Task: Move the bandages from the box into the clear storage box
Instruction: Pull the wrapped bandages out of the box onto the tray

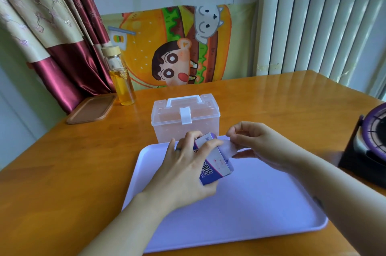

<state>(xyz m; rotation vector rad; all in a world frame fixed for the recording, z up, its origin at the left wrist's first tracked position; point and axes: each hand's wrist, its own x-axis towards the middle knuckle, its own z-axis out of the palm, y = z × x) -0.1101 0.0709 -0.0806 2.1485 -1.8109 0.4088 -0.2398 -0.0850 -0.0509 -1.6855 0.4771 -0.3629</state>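
— So, what did each hand have hold of?
— From where I stood, the left hand point(188, 166) was wrapped round the purple-and-white bandage box point(216, 163). Its fingers curled over the top and the thumb sat under the near end, holding the box tilted above the lavender tray point(250, 214).
— And the other?
— The right hand point(252, 140) pinched a pale strip point(228, 148) poking out of the box's open end. Thumb and forefinger were closed on it, the other fingers loosely curled. Flap or bandage, I couldn't tell.
— Where was the clear storage box?
— The clear storage box point(186, 117) stood on the wooden table point(62, 172), just behind the tray's far edge, lid down and white latch fastened.
— Anything else?
— A bottle point(122, 80) of yellow liquid stood back left, beside a brown board point(92, 108).
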